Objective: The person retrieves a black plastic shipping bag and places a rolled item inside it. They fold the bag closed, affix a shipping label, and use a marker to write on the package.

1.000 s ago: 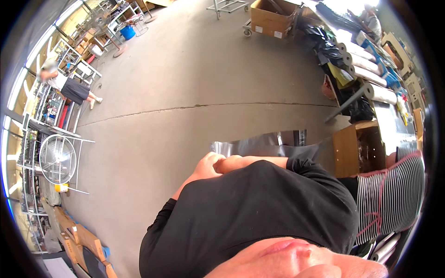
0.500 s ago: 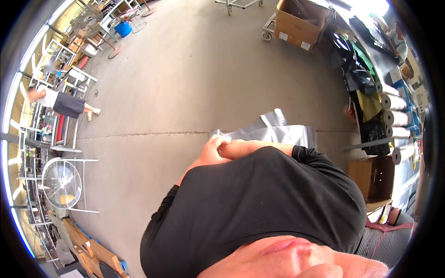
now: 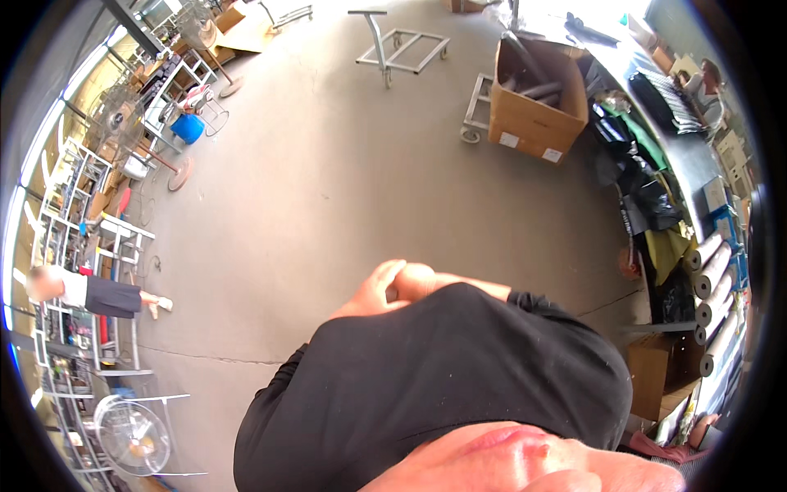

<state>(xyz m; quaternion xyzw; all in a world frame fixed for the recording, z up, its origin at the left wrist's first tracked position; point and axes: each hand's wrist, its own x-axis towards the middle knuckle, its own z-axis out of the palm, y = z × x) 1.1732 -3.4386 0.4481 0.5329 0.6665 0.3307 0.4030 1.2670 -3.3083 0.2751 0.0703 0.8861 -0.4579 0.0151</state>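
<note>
My left hand [image 3: 375, 291] and my right hand [image 3: 416, 281] meet in front of my waist, just past the bulge of my black shirt [image 3: 434, 369]. Both look closed, with the fingers curled in and the two hands touching each other. Whatever lies between or inside them, if anything, is hidden from this angle. Much of my right forearm [image 3: 484, 288] is bare below the black sleeve. Concrete floor [image 3: 344, 197] stretches out ahead of the hands.
A cardboard box [image 3: 537, 123] of dark pieces sits on a trolley ahead right; a flat cart [image 3: 402, 53] stands farther off. Rolls [image 3: 713, 287] and an open carton [image 3: 656, 373] line the right bench. On the left are a person [image 3: 111, 297], a floor fan [image 3: 133, 439] and racks.
The view has moved forward: the floor crack, person and boxes sit lower. Silvery sheets that showed beyond my right forearm are out of sight. My hands stay together at my waist.
</note>
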